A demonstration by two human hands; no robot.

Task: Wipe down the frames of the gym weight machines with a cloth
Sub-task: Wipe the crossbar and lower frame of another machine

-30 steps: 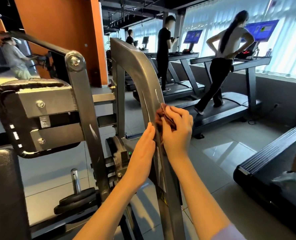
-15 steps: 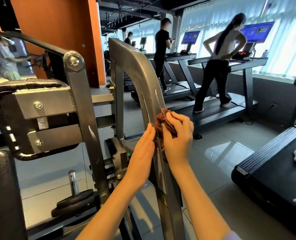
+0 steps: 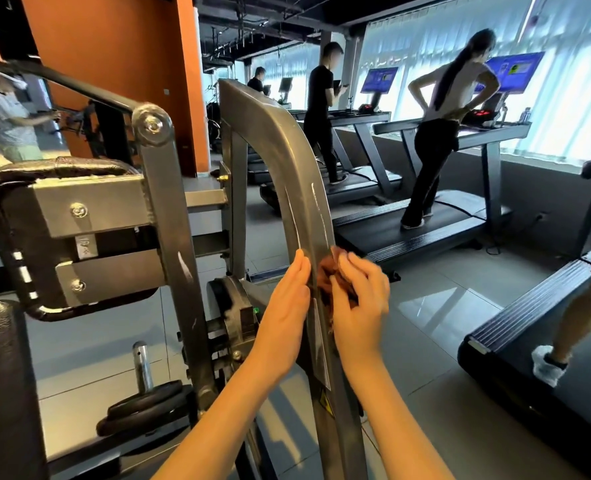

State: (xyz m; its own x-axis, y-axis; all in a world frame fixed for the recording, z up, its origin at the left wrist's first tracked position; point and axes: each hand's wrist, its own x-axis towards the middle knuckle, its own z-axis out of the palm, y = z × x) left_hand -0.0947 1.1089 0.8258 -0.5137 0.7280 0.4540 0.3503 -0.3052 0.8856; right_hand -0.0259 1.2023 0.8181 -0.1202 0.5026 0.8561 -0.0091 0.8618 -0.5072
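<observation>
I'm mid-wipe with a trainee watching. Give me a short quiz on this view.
1. True or false: the left hand lies flat, fingers straight, against the frame.
2. What does the right hand hold? A sponge; B cloth; C brush.
3. Fill in: the plates lie to the frame's lower ____.
Key: 1 true; 2 B; 3 left.
</observation>
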